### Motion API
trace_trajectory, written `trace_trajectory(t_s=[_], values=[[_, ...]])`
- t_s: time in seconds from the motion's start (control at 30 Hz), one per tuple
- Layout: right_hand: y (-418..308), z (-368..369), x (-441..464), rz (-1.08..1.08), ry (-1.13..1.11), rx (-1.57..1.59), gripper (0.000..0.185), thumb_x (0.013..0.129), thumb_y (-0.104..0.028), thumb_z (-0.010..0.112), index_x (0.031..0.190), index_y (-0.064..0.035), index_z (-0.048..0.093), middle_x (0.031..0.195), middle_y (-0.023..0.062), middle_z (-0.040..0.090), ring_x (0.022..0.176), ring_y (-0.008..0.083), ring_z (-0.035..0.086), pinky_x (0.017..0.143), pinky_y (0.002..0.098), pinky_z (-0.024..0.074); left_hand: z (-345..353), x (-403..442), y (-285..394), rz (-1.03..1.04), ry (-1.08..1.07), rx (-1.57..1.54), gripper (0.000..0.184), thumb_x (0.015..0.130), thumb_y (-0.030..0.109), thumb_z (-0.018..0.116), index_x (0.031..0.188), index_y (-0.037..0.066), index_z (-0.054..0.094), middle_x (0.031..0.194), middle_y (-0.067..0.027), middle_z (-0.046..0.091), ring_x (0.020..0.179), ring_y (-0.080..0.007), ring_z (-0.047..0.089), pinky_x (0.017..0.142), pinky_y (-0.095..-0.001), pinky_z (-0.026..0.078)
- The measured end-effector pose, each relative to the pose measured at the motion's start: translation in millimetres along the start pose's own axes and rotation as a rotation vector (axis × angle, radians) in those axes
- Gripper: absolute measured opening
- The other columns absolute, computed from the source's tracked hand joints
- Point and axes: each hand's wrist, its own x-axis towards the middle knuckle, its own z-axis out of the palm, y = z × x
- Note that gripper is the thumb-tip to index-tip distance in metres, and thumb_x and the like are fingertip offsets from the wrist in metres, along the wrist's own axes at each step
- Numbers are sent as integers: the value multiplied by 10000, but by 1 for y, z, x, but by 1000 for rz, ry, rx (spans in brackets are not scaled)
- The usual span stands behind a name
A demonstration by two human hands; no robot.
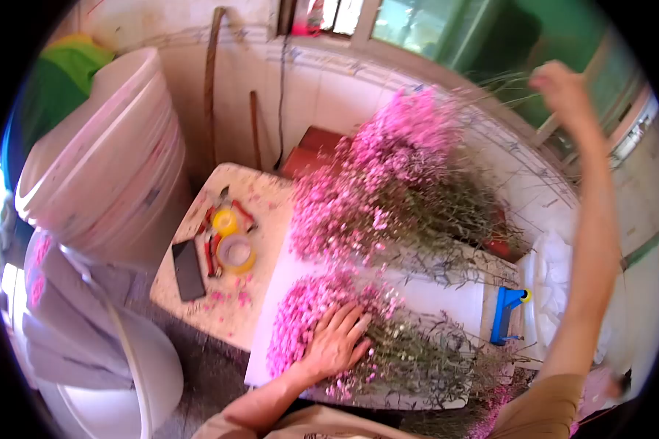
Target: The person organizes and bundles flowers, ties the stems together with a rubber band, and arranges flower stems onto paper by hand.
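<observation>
Pink flowers with green stems form a bunch (300, 314) on a white sheet (447, 296) at the near side of the table. My left hand (337, 342) lies on this bunch, fingers spread over the blossoms. Raised high at the upper right, my right hand (556, 80) is closed round thin stems (505, 84) that reach left toward blurred pink blossoms (417, 121). Below those blossoms, a larger pile of pink flowers (329, 205) rests at the table's far side, its green stems pointing right.
Tape rolls (236, 253), red-handled tools (243, 214) and a black phone (190, 271) lie on the table's left part (271, 192). A blue tape dispenser (501, 316) sits at the right. Stacked white tubs (117, 161) and a white bucket (157, 373) stand left.
</observation>
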Motion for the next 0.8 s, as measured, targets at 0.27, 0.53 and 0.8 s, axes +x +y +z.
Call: trace_trajectory(t_s=[0.27, 0.53, 0.8], values=[[35, -32, -39, -115, -253, -13, 165, 928, -169, 645, 943, -5, 640, 915, 179, 630, 887, 367, 612, 779, 431, 481, -28, 15, 12, 68, -17, 10, 593, 930, 368, 659, 1411, 48, 525, 1444, -169, 520, 1391, -358, 436, 1201, -540, 264], [23, -160, -40, -137, 10, -83, 225, 957, -205, 613, 1041, 1, 644, 1009, 182, 660, 992, 355, 623, 875, 416, 483, -73, 86, 59, 375, -10, 83, 559, 886, 296, 719, 1347, 30, 548, 1393, -197, 543, 1357, -373, 467, 1156, -516, 344], [5, -304, -123, 133, 28, 176, 222, 979, -250, 659, 1084, -63, 715, 915, 69, 715, 815, 147, 645, 746, 291, 521, -51, 130, 117, 422, -242, -527, 835, 937, 374, 709, 1570, 30, 287, 1524, -282, 412, 1426, -399, 403, 1157, -434, 377]])
